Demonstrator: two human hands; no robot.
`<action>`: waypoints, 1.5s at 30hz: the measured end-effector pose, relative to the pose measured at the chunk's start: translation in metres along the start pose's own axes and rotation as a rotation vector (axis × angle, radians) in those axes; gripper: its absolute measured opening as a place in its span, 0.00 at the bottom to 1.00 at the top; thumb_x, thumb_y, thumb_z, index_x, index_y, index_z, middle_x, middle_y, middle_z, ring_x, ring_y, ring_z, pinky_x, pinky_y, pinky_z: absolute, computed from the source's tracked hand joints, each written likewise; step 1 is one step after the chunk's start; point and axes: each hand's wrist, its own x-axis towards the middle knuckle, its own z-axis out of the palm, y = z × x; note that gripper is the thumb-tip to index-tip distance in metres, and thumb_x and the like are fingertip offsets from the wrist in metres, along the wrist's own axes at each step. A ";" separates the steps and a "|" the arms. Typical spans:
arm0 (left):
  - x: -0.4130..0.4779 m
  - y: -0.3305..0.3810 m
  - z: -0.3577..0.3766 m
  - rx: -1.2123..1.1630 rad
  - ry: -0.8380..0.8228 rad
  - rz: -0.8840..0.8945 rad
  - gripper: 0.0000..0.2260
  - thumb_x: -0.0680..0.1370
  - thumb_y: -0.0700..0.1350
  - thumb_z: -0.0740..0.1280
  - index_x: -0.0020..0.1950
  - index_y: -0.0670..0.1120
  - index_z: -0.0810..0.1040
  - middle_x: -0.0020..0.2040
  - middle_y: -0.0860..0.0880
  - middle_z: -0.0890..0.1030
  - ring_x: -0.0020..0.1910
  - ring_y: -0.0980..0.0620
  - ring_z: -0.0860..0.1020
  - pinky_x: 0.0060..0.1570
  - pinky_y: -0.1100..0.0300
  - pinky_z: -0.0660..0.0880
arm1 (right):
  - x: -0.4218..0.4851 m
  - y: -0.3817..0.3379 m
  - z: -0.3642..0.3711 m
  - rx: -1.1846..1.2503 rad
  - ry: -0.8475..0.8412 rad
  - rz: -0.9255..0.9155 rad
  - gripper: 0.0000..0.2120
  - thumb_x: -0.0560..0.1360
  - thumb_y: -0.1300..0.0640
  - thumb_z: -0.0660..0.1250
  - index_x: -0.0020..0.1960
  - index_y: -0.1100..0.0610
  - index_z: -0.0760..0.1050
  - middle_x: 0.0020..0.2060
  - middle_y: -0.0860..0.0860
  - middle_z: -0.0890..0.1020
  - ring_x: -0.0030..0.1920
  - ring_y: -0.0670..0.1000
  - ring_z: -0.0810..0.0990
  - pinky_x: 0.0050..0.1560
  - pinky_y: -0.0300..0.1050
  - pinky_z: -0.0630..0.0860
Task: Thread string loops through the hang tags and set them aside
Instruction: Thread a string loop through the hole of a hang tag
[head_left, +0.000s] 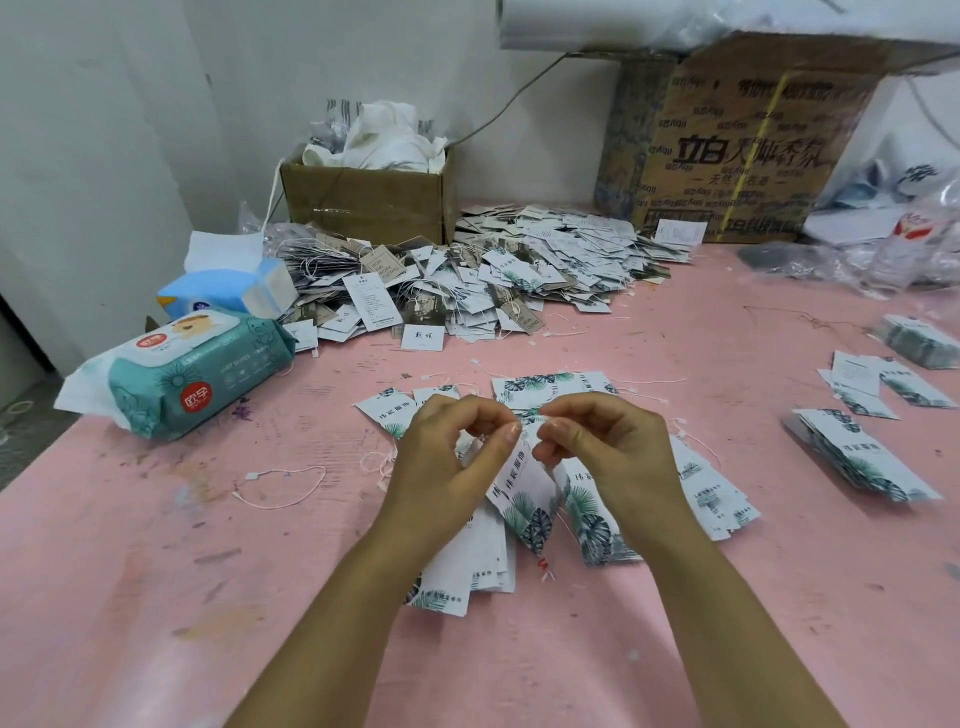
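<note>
A white hang tag (524, 493) printed with green leaves hangs between my two hands above the pink table (156, 597). My left hand (447, 462) pinches its top edge from the left. My right hand (608, 447) pinches a thin string at the tag's top from the right. Under my hands lie several more leaf-printed tags (597, 525), some with strings. A loose string loop (283, 486) lies on the table to the left. A large heap of strung tags (467, 275) fills the back of the table.
A pack of wet wipes (192, 379) and a tissue pack (228, 291) lie at the left. An open cardboard box (363, 202) and a big printed carton (737, 150) stand at the back. Stacks of tags (862, 457) and plastic bags (883, 249) sit at the right.
</note>
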 end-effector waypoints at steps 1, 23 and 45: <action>0.000 0.000 0.000 0.002 -0.005 0.001 0.05 0.72 0.49 0.66 0.41 0.61 0.75 0.41 0.52 0.78 0.44 0.62 0.72 0.47 0.71 0.67 | 0.000 0.000 0.000 -0.024 -0.016 -0.006 0.09 0.71 0.70 0.67 0.41 0.58 0.79 0.28 0.50 0.81 0.29 0.49 0.80 0.35 0.41 0.78; 0.000 0.002 -0.001 0.074 -0.091 0.033 0.07 0.73 0.46 0.67 0.40 0.59 0.74 0.38 0.54 0.77 0.43 0.61 0.70 0.44 0.71 0.64 | -0.003 0.003 0.003 -0.138 -0.116 0.001 0.06 0.73 0.66 0.67 0.41 0.56 0.78 0.29 0.47 0.81 0.31 0.45 0.79 0.36 0.37 0.76; 0.001 0.006 -0.002 -0.053 -0.061 0.013 0.13 0.70 0.38 0.72 0.37 0.56 0.76 0.36 0.56 0.78 0.39 0.64 0.72 0.42 0.75 0.65 | -0.003 0.000 0.008 0.003 -0.137 0.028 0.09 0.70 0.71 0.67 0.36 0.58 0.77 0.26 0.46 0.78 0.29 0.43 0.75 0.34 0.34 0.73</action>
